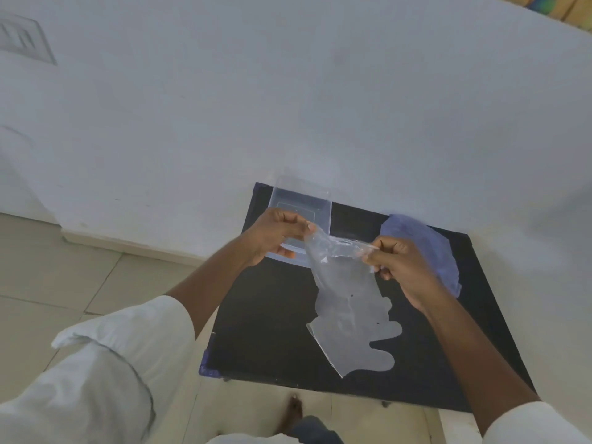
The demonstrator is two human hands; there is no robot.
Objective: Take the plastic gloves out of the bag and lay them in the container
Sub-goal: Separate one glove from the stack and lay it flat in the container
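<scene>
Flanking the held glove (349, 302): clear container (299, 206) (left), blue bag (423, 245).

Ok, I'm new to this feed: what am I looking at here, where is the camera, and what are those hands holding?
There is one picture, from a camera on the person's head, looking down at their bare hands. The left hand and right hand pinch the cuff of a clear thin plastic glove, whose fingers hang over a black square table. At the table's far edge stands a clear rectangular plastic container; to its right lies a crumpled blue-purple bag.
</scene>
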